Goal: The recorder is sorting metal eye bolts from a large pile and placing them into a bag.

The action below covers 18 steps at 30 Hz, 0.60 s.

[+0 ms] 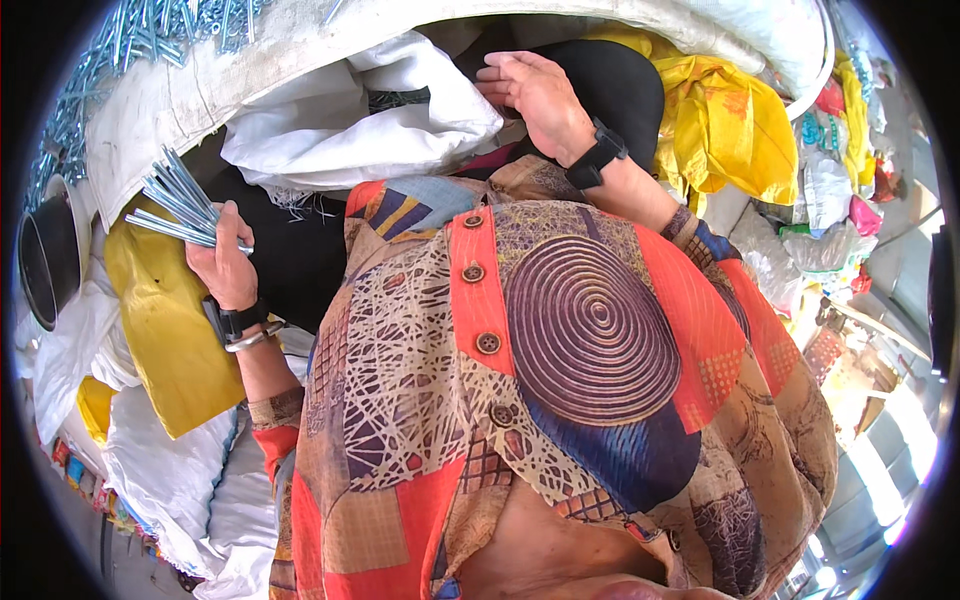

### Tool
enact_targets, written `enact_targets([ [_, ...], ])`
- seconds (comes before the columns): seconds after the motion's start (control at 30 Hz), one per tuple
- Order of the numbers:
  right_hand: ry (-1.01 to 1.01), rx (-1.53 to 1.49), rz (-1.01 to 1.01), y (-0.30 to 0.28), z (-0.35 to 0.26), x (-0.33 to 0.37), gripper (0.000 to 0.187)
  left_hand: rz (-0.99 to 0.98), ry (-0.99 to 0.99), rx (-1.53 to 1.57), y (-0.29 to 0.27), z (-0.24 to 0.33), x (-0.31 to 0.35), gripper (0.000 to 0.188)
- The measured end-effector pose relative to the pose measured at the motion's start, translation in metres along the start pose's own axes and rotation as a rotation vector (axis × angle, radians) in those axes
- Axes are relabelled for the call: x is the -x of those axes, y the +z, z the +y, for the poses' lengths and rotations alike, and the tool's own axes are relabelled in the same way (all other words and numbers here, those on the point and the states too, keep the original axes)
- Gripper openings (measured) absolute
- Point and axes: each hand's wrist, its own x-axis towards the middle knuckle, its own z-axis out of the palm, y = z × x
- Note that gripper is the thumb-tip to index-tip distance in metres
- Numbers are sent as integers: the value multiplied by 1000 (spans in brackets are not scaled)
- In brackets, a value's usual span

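Observation:
In my left hand (224, 262) is a bundle of long, thin silver metal rods (180, 207), gripped near one end, with their other ends fanning up and to the left. My right hand (540, 105) holds nothing; its fingers are stretched out, close to the open mouth of a white woven sack (300, 145) and beside my dark-clad knee. Through a gap in the sack's folds, small dark pieces show, too shaded to name. Similar loose metal rods (150, 35) lie heaped at the far left on a pale cloth-covered surface (190, 95).
A dark-mouthed bucket (52, 255) stands at the left edge. Yellow sacks lie at the left (165, 320) and right (725, 130). White sacking (160, 470) spreads at the lower left. Mixed plastic bags (825, 195) pile up at the right.

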Motion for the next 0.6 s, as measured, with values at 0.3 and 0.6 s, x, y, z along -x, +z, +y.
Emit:
enact_targets([
  [0.3,27,-78,-108,-14,-9,-17,26,-1,-21,122,15,-20,-17,8],
  [0.6,11,-77,-127,-37,-13,-16,27,3,-20,168,14,-31,-29,7],
])
